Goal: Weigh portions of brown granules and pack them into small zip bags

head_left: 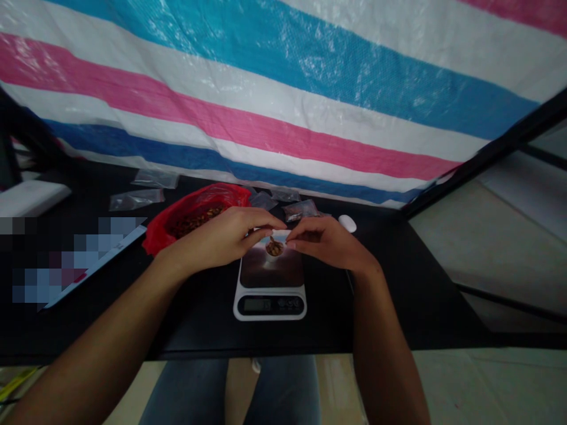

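A small white cup (270,258) filled with brown pieces (275,248) stands on the dark plate of a white digital kitchen scale (271,283). My left hand (241,234) comes in from the left, its curled fingers and thumb close together at the cup's back left rim. On the other side, my right hand (321,241) has thumb and fingers drawn together at the right rim. Anything between the fingertips of either hand is too small to make out. The digits on the scale's display (257,304) are unreadable.
An open red plastic bag (155,236) of brown pieces lies left of the scale. Clear zip bags (137,199) lie behind it, and a small filled bag (300,210) behind my hands. A white round object (347,223) sits at the right. Striped sheeting (266,100) hangs behind the black table (425,295).
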`<action>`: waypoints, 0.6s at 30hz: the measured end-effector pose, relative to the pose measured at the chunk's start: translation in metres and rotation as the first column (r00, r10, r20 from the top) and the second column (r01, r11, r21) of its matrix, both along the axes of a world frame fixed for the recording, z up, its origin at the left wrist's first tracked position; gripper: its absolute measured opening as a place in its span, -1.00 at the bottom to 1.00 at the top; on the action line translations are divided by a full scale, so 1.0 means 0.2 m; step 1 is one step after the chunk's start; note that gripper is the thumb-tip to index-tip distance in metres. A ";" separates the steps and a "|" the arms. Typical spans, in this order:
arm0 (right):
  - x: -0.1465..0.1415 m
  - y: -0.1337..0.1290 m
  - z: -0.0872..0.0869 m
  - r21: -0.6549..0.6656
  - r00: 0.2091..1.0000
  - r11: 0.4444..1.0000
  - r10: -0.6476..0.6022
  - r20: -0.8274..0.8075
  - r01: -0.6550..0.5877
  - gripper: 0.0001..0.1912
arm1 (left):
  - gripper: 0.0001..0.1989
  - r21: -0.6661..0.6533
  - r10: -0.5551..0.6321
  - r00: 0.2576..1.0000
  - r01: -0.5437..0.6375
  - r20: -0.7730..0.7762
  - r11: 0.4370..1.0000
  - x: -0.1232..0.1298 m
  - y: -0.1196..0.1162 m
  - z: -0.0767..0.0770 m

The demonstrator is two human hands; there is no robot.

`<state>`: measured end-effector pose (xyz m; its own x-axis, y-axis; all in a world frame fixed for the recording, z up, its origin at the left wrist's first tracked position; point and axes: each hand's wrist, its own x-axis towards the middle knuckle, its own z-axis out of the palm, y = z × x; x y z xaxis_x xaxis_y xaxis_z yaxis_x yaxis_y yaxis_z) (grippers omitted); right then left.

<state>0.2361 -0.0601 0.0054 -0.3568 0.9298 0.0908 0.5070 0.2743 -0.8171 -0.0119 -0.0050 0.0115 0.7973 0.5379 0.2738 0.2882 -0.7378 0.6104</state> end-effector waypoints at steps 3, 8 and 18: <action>-0.03 0.01 -0.02 0.048 0.999 0.999 0.001 -0.037 0.001 -0.88 | -0.72 -0.016 0.023 0.999 -0.024 -0.047 1.000 0.00 0.01 -0.02; -0.06 0.01 -0.04 0.034 0.998 0.998 0.057 0.003 -0.057 -0.88 | -0.74 -0.035 0.011 0.999 -0.013 -0.051 0.999 0.00 0.00 -0.03; -0.05 0.02 -0.05 -0.012 0.995 1.000 0.011 -0.102 -0.013 -0.86 | -0.73 -0.039 0.004 0.999 -0.006 -0.054 0.999 -0.02 -0.01 -0.02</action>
<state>0.2269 -0.0554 -0.0046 -0.3573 0.9269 0.1151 0.4176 0.2688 -0.8680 -0.0157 -0.0061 0.0069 0.8076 0.5512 0.2095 0.3246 -0.7122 0.6224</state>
